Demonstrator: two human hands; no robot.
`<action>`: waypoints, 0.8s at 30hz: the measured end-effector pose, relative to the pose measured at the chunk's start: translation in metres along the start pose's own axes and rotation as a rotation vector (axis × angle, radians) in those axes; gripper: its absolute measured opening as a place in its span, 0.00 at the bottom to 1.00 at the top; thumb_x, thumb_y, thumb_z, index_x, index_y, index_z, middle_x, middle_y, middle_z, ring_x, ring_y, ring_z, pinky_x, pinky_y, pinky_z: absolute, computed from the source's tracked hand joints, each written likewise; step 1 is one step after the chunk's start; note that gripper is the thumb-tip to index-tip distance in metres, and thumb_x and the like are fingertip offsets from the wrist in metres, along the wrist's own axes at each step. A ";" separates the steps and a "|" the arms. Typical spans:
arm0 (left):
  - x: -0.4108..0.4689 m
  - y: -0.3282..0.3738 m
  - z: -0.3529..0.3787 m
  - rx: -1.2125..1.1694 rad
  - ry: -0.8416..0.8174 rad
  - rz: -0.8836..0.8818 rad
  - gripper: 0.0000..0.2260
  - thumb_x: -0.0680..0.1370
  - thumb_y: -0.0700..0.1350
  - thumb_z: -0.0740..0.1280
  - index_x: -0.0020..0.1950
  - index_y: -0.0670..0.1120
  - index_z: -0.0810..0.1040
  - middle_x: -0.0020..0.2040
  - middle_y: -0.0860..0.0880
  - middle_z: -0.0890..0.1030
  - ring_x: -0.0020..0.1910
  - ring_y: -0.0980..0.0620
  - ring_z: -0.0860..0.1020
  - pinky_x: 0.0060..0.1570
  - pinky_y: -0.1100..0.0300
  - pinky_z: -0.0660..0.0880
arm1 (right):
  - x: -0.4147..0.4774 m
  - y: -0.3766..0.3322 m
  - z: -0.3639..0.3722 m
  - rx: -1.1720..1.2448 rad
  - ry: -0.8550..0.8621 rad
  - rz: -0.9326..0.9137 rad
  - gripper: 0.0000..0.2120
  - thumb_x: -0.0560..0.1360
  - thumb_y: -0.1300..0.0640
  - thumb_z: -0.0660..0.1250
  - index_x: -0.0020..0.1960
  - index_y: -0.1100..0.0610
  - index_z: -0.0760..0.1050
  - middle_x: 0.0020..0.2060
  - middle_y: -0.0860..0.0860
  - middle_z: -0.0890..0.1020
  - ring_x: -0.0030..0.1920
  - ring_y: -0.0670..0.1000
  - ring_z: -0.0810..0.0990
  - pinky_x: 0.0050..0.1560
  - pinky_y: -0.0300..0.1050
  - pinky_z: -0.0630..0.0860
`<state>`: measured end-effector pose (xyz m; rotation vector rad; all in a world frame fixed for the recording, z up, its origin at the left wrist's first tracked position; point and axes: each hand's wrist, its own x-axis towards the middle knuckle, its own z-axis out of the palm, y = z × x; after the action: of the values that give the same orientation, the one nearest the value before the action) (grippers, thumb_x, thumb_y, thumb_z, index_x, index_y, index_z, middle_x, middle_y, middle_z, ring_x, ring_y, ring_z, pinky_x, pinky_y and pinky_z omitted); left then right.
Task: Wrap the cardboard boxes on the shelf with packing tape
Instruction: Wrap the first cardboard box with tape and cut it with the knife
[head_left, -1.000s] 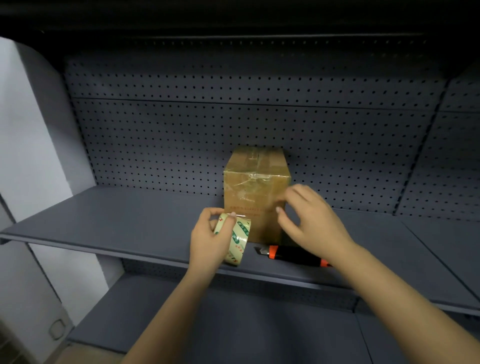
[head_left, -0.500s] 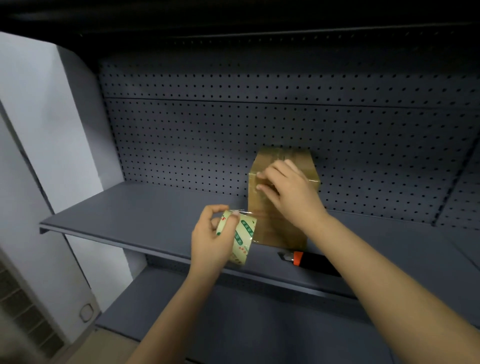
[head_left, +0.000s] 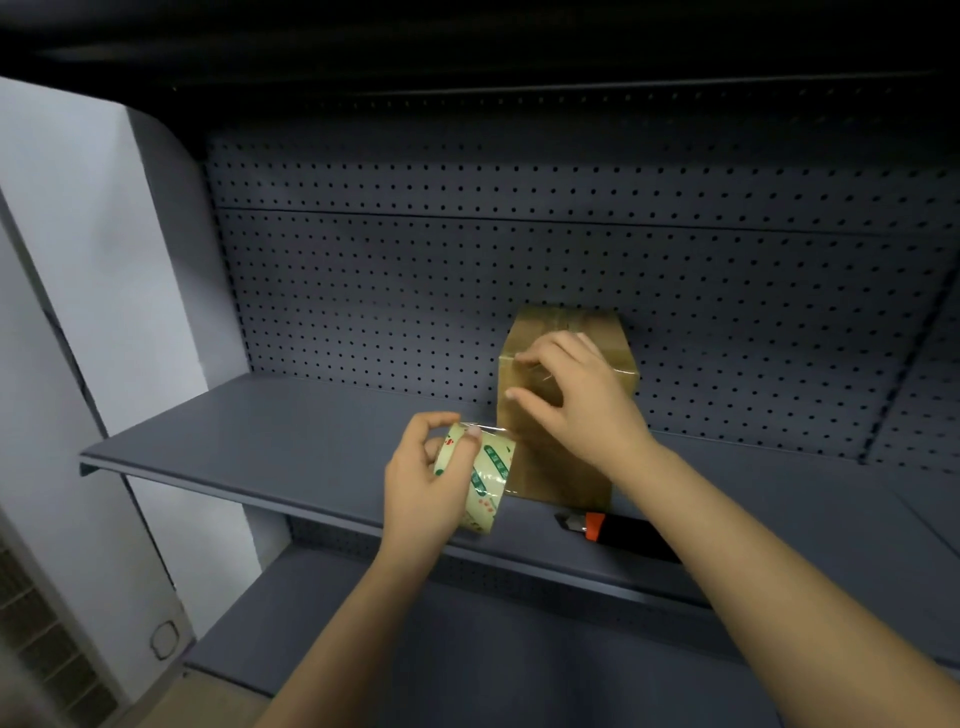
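Left hand (head_left: 423, 483) grips the packing tape roll (head_left: 485, 480), fingers curled round it, beside the cardboard box (head_left: 556, 467) on the shelf (head_left: 260, 441). Right hand (head_left: 576, 410) has risen to the box's upper front and presses with fingers spread. Judgement: the tape end is being anchored.

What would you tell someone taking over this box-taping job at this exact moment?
Left grip holds the tape roll just in front of the cardboard box, with a clear strip stretched from the roll toward the box.
Right grip presses its fingers on the box's upper front edge, thumb on the front face.
The box stands upright on the shelf; a utility knife lies in front of it, untouched.
Done: some glossy tape is on the box.
Left: probably pull the strip round, cut, smooth down. Only one box is in view.
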<state>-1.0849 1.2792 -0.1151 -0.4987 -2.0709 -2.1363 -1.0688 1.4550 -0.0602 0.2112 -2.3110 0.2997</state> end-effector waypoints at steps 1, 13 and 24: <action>0.000 0.000 -0.001 -0.002 -0.006 0.014 0.04 0.79 0.46 0.68 0.53 0.50 0.76 0.34 0.52 0.83 0.34 0.56 0.82 0.30 0.63 0.76 | -0.004 -0.004 -0.004 0.031 0.033 -0.017 0.12 0.76 0.53 0.69 0.57 0.57 0.78 0.54 0.50 0.77 0.59 0.48 0.71 0.62 0.36 0.68; 0.035 -0.008 -0.029 -0.011 -0.157 0.204 0.06 0.78 0.42 0.70 0.53 0.51 0.79 0.35 0.48 0.79 0.35 0.55 0.80 0.33 0.64 0.76 | 0.004 -0.059 0.013 0.289 -0.251 0.465 0.06 0.77 0.50 0.68 0.50 0.50 0.81 0.43 0.42 0.81 0.44 0.39 0.78 0.42 0.35 0.72; 0.108 -0.031 -0.069 -0.029 -0.442 0.306 0.17 0.75 0.57 0.72 0.46 0.43 0.75 0.35 0.54 0.82 0.32 0.59 0.79 0.30 0.68 0.72 | 0.026 -0.093 0.057 0.056 0.124 0.545 0.06 0.79 0.54 0.66 0.47 0.57 0.78 0.39 0.47 0.80 0.40 0.44 0.78 0.40 0.39 0.74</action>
<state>-1.2058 1.2276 -0.1111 -1.3006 -1.9889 -2.0092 -1.1036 1.3482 -0.0654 -0.4088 -2.2018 0.6292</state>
